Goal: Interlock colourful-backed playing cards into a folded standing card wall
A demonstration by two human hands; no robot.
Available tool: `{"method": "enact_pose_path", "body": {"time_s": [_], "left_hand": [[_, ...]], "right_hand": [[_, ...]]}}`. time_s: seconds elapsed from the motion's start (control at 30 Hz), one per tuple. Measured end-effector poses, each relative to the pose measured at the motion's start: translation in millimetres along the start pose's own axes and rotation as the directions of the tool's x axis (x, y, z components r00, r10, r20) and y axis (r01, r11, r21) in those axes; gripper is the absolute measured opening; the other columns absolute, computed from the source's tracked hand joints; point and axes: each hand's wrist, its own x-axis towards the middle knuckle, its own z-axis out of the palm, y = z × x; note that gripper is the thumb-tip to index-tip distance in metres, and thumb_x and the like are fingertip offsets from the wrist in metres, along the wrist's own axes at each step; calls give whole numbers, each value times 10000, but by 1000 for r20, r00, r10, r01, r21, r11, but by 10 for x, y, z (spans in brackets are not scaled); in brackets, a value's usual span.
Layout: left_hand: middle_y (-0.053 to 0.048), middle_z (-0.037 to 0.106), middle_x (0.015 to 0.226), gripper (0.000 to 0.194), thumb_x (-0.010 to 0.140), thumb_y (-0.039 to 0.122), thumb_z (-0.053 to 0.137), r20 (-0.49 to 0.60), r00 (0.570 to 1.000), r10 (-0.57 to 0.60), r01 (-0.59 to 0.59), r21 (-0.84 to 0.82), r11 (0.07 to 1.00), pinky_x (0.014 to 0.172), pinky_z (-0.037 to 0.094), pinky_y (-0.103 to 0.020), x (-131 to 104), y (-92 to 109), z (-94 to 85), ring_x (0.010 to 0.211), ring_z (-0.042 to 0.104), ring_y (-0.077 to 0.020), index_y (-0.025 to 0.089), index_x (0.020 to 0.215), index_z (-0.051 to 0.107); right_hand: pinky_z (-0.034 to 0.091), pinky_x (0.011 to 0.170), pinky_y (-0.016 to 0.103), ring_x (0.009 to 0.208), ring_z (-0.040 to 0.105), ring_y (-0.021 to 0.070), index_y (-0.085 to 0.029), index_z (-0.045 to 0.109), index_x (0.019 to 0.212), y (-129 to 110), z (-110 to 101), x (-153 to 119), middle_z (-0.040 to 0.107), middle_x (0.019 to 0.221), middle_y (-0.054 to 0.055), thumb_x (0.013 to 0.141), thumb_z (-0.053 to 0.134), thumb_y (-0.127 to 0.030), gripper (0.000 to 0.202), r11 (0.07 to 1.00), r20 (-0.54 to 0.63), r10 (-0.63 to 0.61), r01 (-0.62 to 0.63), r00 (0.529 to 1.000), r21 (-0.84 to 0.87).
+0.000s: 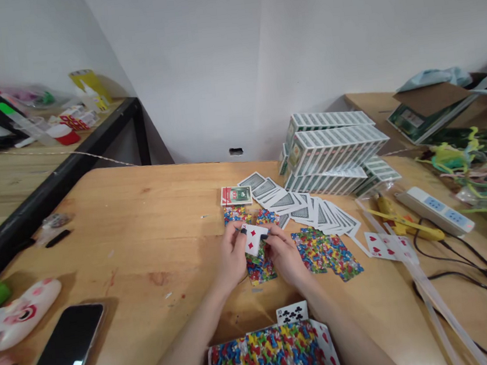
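A white playing card with red diamonds (253, 237) is held up between both hands over the middle of the table. My left hand (234, 252) pinches its left edge, and my right hand (283, 255) grips its right side. Colourful patterned cards (261, 270) lie beneath the hands, and more colourful cards (326, 252) lie just to the right. Behind them a spread of grey-backed cards (287, 200) fans toward the right, beside a red and green card box (236, 195). Near my body, a box of colourful cards (267, 358) sits between my forearms, with a ten of clubs (292, 313) at its far edge.
Stacked card boxes (334, 149) stand at the back right. A power strip (437, 207), yellow glue gun (400, 223), black cables and clear strips lie on the right. At the left are a phone (61, 361) and a white pink-spotted object (31, 309).
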Motion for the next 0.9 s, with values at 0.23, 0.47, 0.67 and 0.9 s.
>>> {"method": "enact_pose_path", "body": {"time_s": [0.23, 0.47, 0.67, 0.9], "left_hand": [[47, 483, 611, 79, 800, 232, 400, -20, 1000, 8, -8, 39, 999, 466, 364, -185, 7, -45, 30, 519, 453, -100, 193, 834, 461], [39, 477, 654, 85, 819, 241, 387, 41, 999, 16, -21, 111, 994, 526, 393, -205, 19, -115, 42, 581, 464, -113, 196, 859, 448], [45, 468, 636, 76, 801, 198, 369, 29, 999, 33, -36, 106, 994, 499, 367, -202, 2, -31, 39, 559, 452, -113, 199, 823, 441], [34, 476, 680, 93, 780, 162, 372, 13, 997, 82, -83, 86, 993, 540, 364, -212, 7, -76, 22, 604, 448, -117, 202, 804, 453]], "right_hand": [[362, 479, 234, 547, 464, 140, -244, 514, 826, -53, 69, -27, 500, 648, -19, 712, 532, -324, 141, 1000, -60, 5, -3, 998, 24], [400, 587, 255, 651, 498, 156, -248, 552, 854, -31, 69, -22, 549, 761, -1, 717, 542, -293, 144, 994, -144, -100, 106, 985, 34], [362, 542, 233, 597, 433, 134, -252, 551, 825, -12, 65, -32, 480, 698, -22, 722, 517, -241, 108, 994, -112, -92, 97, 989, 40], [347, 535, 233, 594, 423, 135, -241, 546, 791, -14, 46, -35, 488, 700, -16, 713, 512, -250, 85, 993, -110, -111, 107, 988, -43]]}}
